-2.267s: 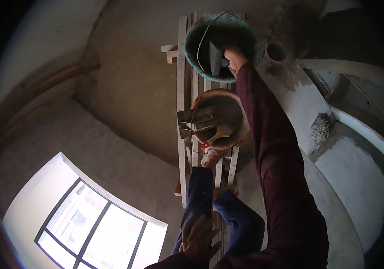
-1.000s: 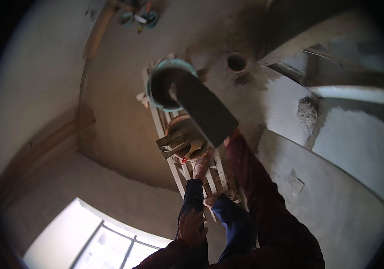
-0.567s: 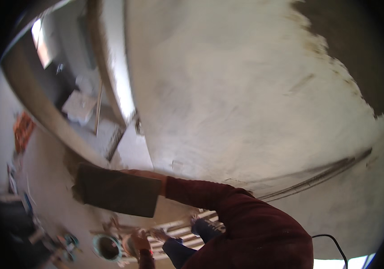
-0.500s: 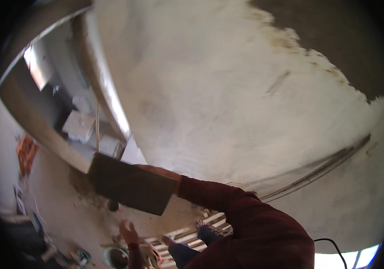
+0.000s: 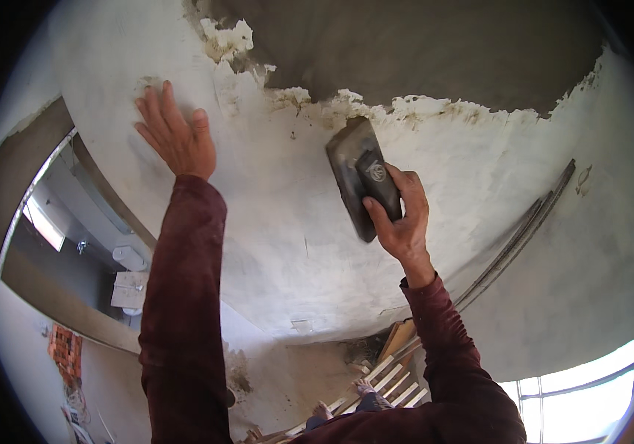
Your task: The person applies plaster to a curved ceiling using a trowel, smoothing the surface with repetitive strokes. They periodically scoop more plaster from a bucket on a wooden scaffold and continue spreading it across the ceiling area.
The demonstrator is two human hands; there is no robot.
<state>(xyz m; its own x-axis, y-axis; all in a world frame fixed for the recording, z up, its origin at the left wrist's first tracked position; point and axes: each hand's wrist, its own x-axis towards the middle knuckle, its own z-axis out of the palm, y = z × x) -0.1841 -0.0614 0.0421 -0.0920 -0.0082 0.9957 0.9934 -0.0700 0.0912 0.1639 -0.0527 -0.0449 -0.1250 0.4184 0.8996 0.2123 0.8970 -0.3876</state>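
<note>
My right hand (image 5: 409,214) is closed around the handle of a dark plastering float (image 5: 348,170). The float lies against the pale plastered wall (image 5: 272,200), its upper end near a ragged plaster edge (image 5: 406,107). Above that edge, the wall is a darker grey-brown surface (image 5: 406,44). Over to the left, my left hand (image 5: 180,137) is stretched out with spread fingers, palm toward the wall and seemingly resting on it. Nothing is held in it.
My bare feet (image 5: 363,386) stand on a slatted wooden platform (image 5: 387,381). A doorway (image 5: 80,229) on the left opens onto a room with a toilet (image 5: 129,259). Long thin rods (image 5: 513,244) lean at the right. Bricks (image 5: 65,351) lie at lower left; a window (image 5: 591,392) is lower right.
My right hand has brought the float from the lower left up to the wall. My left hand has risen from low down to the wall. The view has swung right.
</note>
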